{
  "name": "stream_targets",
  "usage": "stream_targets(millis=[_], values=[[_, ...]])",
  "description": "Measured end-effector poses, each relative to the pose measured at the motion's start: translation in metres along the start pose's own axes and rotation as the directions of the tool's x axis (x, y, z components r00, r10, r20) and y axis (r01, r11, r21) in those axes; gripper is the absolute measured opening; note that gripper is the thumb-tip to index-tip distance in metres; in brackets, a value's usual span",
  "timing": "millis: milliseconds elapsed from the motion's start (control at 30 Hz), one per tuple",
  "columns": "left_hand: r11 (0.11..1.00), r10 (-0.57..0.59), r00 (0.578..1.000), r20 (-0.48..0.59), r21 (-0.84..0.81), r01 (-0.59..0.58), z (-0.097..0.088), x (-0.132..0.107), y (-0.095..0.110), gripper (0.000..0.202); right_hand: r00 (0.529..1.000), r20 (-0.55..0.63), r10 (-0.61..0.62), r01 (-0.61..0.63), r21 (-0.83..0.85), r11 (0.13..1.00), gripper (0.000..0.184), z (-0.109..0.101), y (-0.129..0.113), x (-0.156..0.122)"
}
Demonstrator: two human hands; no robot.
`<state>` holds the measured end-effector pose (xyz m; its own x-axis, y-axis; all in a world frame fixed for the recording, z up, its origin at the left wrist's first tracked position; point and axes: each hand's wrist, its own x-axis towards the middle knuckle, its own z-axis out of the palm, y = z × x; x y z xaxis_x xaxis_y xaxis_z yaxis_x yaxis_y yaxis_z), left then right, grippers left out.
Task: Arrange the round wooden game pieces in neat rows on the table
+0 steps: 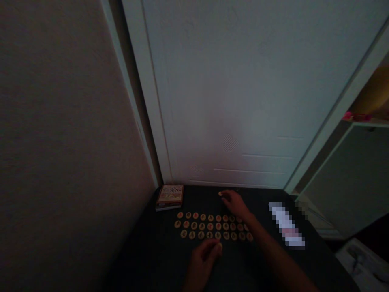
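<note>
Round wooden xiangqi pieces [201, 226] with red or dark characters lie in three rows on a dark tabletop. Beyond the back row, my right hand [234, 201] pinches one pale xiangqi piece [220, 194] between thumb and fingertips. My right forearm crosses over the right end of the rows and hides part of some pieces. Just in front of the nearest row is my left hand [204, 259], its fingers closed, with a pale round piece [220, 246] showing at the fingertips. Dim light blurs the characters.
A small box or book stack [170, 194] sits at the table's back left corner. To the right lies a pixelated bright strip [285, 223]. A white panel [225, 101] rises behind the table [146, 251], and a wall [67, 142] stands close on the left.
</note>
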<state>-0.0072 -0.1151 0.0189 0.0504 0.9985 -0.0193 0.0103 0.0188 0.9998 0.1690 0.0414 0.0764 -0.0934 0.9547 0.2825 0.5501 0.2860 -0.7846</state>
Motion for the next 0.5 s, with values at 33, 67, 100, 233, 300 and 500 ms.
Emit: stream_targets(millis=[33,67,100,233,300,500], values=[[1.0,-0.01,1.0,0.002,-0.021,0.01,0.0,0.0,-0.001,0.035,1.0,0.006,-0.008,0.008,-0.014,1.0,0.021,0.005,0.002,0.008],[0.999,-0.018,1.0,0.004,-0.04,0.018,0.001,-0.001,-0.002,0.035,1.0,0.013,-0.017,0.017,-0.026,1.0,0.021,0.009,0.003,0.015],[0.998,-0.024,1.0,0.004,-0.056,0.024,0.002,-0.001,-0.004,0.035,0.999,0.019,-0.025,0.026,-0.037,0.999,0.021,0.014,0.003,0.019],[0.998,-0.022,1.0,-0.017,-0.062,0.021,0.003,0.001,-0.011,0.034,0.998,0.041,-0.048,0.051,-0.067,0.996,0.026,0.029,0.003,0.028],[0.999,-0.014,1.0,-0.019,-0.042,0.013,0.003,0.002,-0.013,0.034,0.998,0.041,-0.053,0.056,-0.076,0.996,0.026,0.031,0.002,0.028],[1.0,0.011,1.0,-0.004,-0.002,-0.011,0.002,0.002,-0.008,0.032,0.995,0.048,-0.084,0.088,-0.079,0.993,0.024,0.026,0.004,0.019]])
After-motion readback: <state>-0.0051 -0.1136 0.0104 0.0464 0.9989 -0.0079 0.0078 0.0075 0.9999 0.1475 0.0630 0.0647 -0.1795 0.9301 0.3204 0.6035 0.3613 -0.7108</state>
